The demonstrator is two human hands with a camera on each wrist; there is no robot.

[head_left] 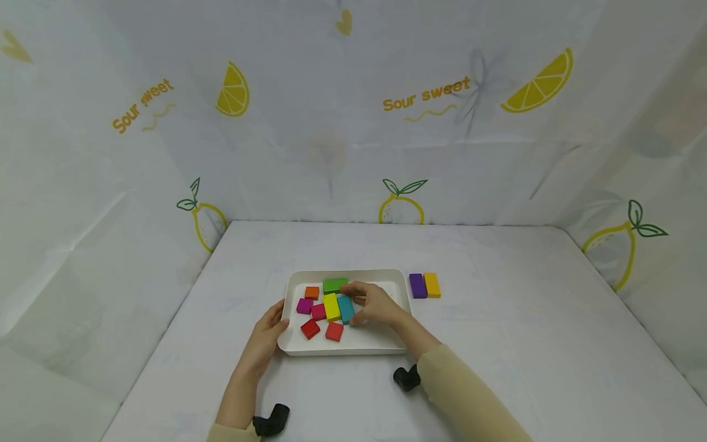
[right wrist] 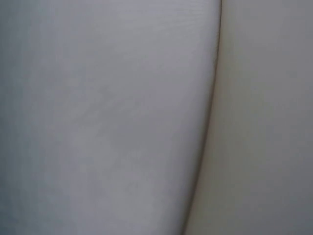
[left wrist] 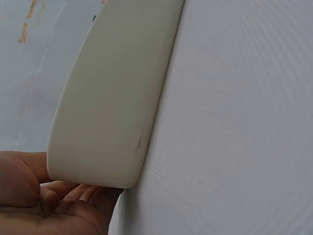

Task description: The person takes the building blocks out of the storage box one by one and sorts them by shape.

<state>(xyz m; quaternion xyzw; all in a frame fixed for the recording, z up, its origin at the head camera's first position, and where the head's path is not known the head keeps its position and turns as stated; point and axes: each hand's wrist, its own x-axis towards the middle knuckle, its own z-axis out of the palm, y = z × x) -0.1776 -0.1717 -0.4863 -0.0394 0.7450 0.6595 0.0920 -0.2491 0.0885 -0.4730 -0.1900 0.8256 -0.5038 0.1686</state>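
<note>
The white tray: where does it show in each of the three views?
Head: the tray sits centre, low on the table, with coloured blocks in it.
Left wrist: its outer wall fills the left-centre, the left hand below at its corner.
Right wrist: probably the paler surface at right; too close to be sure.
Shared landmark: the tray's rounded corner by the left hand.

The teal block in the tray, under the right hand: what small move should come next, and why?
Probably lift the teal block straight up. The right hand pinches it while it lies close beside the yellow block in the white tray. The left hand rests on the tray's left rim, steadying it. A purple block and an orange-yellow block already lie outside the tray.
</note>
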